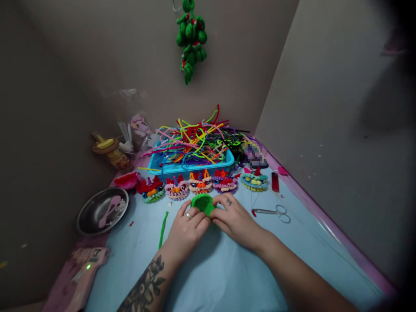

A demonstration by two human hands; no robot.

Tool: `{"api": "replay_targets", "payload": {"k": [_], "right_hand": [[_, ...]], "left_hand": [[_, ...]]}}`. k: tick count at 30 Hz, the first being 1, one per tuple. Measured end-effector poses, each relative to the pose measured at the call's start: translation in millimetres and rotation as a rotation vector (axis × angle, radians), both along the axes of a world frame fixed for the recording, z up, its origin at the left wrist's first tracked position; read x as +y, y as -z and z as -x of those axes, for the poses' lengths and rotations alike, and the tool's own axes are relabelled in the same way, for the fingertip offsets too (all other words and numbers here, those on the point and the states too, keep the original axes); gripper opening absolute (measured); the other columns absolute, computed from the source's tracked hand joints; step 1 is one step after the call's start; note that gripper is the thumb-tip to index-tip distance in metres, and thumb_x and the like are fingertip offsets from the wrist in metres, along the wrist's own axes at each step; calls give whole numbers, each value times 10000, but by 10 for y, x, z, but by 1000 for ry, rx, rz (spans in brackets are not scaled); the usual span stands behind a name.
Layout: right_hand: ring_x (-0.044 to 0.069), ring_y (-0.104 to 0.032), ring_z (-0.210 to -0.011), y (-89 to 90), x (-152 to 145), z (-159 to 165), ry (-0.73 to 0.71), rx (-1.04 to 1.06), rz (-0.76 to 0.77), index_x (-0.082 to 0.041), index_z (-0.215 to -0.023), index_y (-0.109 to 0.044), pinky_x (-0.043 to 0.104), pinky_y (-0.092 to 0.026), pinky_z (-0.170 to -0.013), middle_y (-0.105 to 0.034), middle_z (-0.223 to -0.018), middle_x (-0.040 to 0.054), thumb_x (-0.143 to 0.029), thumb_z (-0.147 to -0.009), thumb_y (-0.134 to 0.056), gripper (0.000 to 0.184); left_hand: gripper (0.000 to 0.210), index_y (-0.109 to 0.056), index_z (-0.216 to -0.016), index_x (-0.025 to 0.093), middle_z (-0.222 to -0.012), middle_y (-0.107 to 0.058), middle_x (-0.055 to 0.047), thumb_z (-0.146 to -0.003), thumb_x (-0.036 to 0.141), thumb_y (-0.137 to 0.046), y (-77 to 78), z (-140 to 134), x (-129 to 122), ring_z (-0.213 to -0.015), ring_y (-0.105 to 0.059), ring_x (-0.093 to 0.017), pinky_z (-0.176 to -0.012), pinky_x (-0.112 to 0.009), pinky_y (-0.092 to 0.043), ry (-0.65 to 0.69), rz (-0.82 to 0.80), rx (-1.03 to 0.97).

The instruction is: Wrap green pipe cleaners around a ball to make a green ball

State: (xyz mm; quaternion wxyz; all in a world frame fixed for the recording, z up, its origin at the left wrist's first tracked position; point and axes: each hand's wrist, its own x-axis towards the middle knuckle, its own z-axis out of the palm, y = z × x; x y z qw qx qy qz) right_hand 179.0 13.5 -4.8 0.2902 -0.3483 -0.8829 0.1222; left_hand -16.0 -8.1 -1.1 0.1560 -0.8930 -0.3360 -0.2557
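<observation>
Your left hand (186, 229) pinches the near left edge of a green piece (203, 203), a fuzzy, rounded form with a hollow middle; your right hand (238, 223) has thumb and fingers closed on its right side. You hold it in front of the tray (208, 167), a shallow blue rectangle with rounded corners, heaped with thin, bendy, many-coloured stems (195, 141). Between the tray and your hands stands a row of five bumpy, coiled figures (200, 182) with pointed tops. Nearer you than the tray, off its left end, lies a straight green stem (163, 229); farther left sits a round, shiny metal bowl (89, 212). Off the tray's right end, on your side, lie slim metal scissors (271, 211) on the smooth blue cloth (227, 277).
</observation>
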Motion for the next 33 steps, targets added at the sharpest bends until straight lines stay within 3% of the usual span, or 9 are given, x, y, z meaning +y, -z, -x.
{"api": "replay_targets", "payload": {"k": [8,19,33], "right_hand": [[249,-452,-1018,35,-18,16,-60,-89,-116,-187,-846,-609,423,-457,-881,-571,-1036,89,-103,-828,-558,99],[211,-448,-1012,20,27,-2,-136,22,216,-184,-784,-568,352,-437,-894,-519,-1006,60,-27,-706,-598,178],[219,-443,-1005,17,28,5,-89,27,168,-190,-829,-605,375,-426,-891,-535,-986,66,-40,-751,-598,169]], "left_hand": [[173,-604,-867,184,-768,-683,11,-926,141,-447,56,22,6,-784,-585,-149,-990,-407,-358,9,110,14],[226,-583,-850,189,-732,-672,31,-952,154,-384,81,9,-9,-763,-558,-131,-1039,-400,-303,62,141,9],[179,-593,-834,203,-734,-673,25,-927,169,-444,90,18,0,-782,-573,-138,-1006,-385,-338,17,257,-65]]}}
